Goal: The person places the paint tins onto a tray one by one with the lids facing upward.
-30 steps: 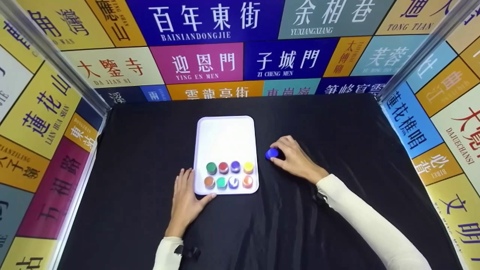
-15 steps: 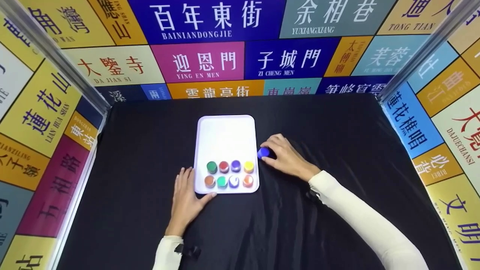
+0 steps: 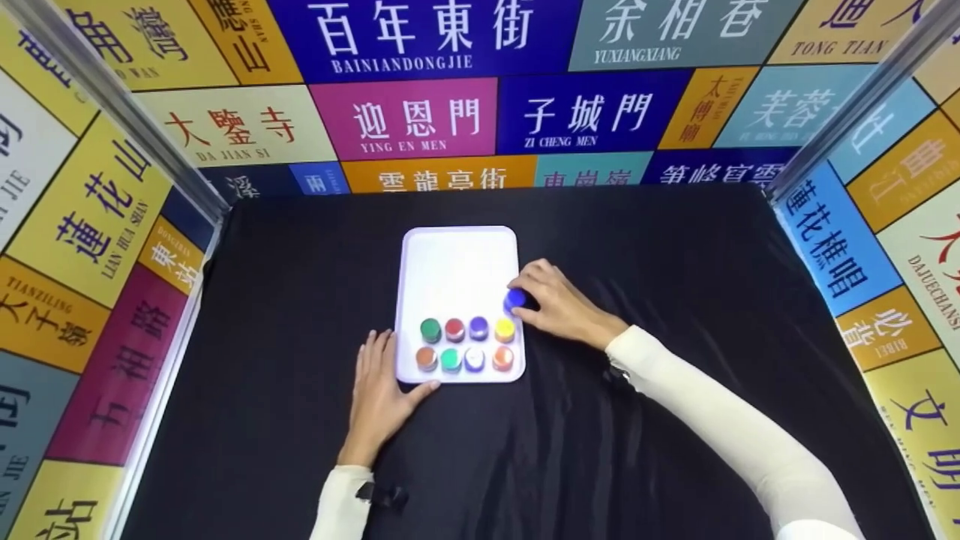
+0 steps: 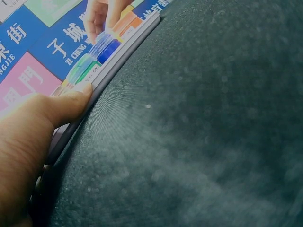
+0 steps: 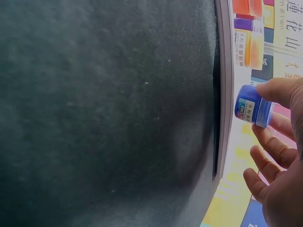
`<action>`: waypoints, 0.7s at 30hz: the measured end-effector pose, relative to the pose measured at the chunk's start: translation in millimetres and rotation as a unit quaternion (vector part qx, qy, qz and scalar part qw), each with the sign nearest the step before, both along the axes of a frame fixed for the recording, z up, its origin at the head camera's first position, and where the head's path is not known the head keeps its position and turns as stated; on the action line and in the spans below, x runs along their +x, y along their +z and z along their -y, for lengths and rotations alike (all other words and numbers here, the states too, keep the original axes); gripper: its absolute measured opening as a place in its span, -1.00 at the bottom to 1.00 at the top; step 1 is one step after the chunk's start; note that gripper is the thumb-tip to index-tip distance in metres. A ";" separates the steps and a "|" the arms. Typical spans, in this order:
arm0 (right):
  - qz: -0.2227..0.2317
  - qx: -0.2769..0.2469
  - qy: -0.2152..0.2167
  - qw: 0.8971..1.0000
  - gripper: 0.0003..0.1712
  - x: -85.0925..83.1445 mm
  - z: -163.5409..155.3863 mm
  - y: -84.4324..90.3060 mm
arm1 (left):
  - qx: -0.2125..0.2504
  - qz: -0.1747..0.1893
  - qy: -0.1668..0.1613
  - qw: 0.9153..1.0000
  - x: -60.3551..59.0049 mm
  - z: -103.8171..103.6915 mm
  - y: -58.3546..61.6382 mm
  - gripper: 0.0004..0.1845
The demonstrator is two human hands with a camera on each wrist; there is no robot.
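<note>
Head view: white tray (image 3: 457, 255) lies on black cloth (image 3: 637, 420). Eight small paint pots sit in two rows of four at the tray's near end; back row green pot (image 3: 430, 329), red pot (image 3: 454, 328), purple pot (image 3: 478, 327), yellow pot (image 3: 504, 328). Right hand (image 3: 559, 306) pinches a blue pot (image 3: 514, 300) between thumb and fingertips, at the tray's right edge, just behind the yellow pot. Whether the blue pot touches the tray surface cannot be told here. Left hand (image 3: 381, 386) lies flat on the cloth by the tray's near left corner, fingers straight and relaxed, thumb tip against the tray's near rim. White sleeves on both forearms.

Left wrist view: left hand (image 4: 28, 137) large in frame, thumb pressed to the tray (image 4: 113, 59) rim, holding nothing. Pots blurred in a line along the tray; the right hand (image 4: 102, 14) shows at the far end.

Right wrist view: right hand (image 5: 279, 156) holds the blue pot (image 5: 253, 106) by its cap, thumb on one side, the other fingers loosely curled beside it. Pot labelled, hanging clear above the tray (image 5: 226, 94) edge, not touching it. Other pots show at the frame's top, blurred.
</note>
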State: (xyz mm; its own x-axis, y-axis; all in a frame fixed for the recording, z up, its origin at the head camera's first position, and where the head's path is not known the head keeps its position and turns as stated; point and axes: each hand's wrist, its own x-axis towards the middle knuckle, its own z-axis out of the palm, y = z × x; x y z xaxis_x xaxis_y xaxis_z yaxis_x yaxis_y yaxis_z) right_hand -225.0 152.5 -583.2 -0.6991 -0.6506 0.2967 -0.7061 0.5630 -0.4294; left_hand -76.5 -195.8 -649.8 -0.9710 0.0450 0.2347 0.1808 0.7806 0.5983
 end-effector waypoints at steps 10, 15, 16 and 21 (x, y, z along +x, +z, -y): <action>0.011 0.000 0.020 1.000 -0.60 -10.6 18.3 -1.0 | 0.007 0.005 0.001 1.000 -0.1 0.6 0.5 0.24; 0.011 0.023 0.039 0.999 -0.61 -18.1 29.7 1.2 | 0.006 -0.004 0.000 1.000 -0.2 1.6 -0.7 0.24; 0.011 0.028 0.043 0.999 -0.61 -19.4 31.7 2.1 | 0.006 -0.005 -0.001 1.000 -0.3 1.6 -0.8 0.24; 0.007 0.044 0.054 0.998 -0.61 -23.7 41.9 5.1 | 0.008 -0.002 -0.001 1.000 -0.5 0.5 -1.5 0.24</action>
State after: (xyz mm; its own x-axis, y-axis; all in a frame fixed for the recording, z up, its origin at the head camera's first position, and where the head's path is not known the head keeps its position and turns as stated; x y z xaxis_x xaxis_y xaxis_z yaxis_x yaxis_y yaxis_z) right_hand -248.8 110.6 -578.1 -0.6268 -0.7457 0.2259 -0.7595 0.5200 -0.3909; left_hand -77.0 -196.2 -651.2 -0.9698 0.0435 0.2400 0.1855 0.7704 0.6100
